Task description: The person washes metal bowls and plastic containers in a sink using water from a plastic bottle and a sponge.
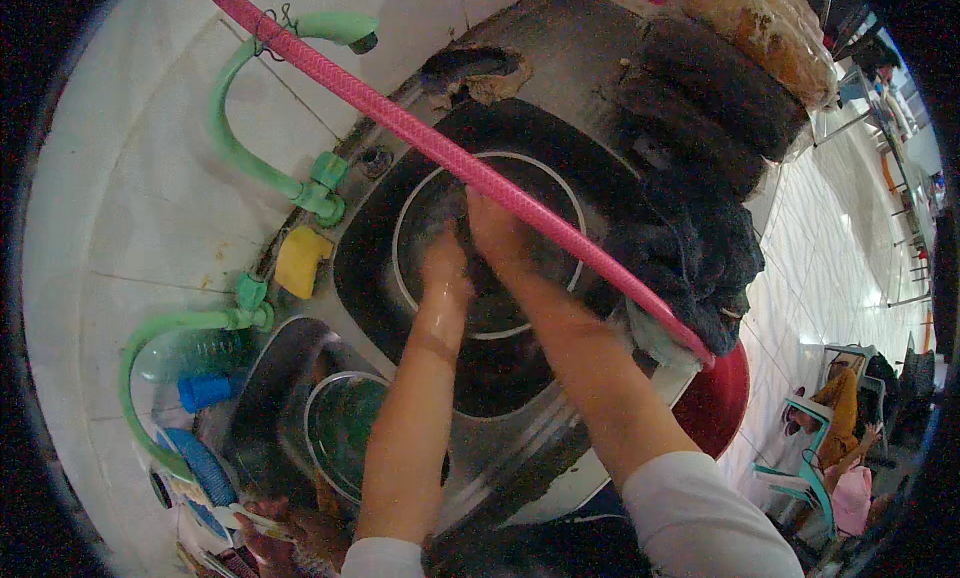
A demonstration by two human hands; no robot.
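Observation:
Both my arms reach down into a round vessel with a pale rim (pixel 395 240), which stands in a dark sink bowl (pixel 480 398). My left hand (pixel 446 257) is low inside the vessel, its fingers blurred and hard to make out. Close beside it, on the right, is my right hand (pixel 491 222), its fingers partly hidden. What either hand touches is too dark to tell. A pink braided hose (pixel 442 147) runs diagonally above the sink and crosses the view of the vessel.
Green taps (pixel 319 199) line the tiled wall, with a yellow sponge (pixel 300 261) between them. A second bowl holds a pale-rimmed vessel (pixel 309 420). Another person's hand (pixel 274 537) grips a pale object. Dark cloth (pixel 690 240) drapes the right edge above a red tub (pixel 724 398).

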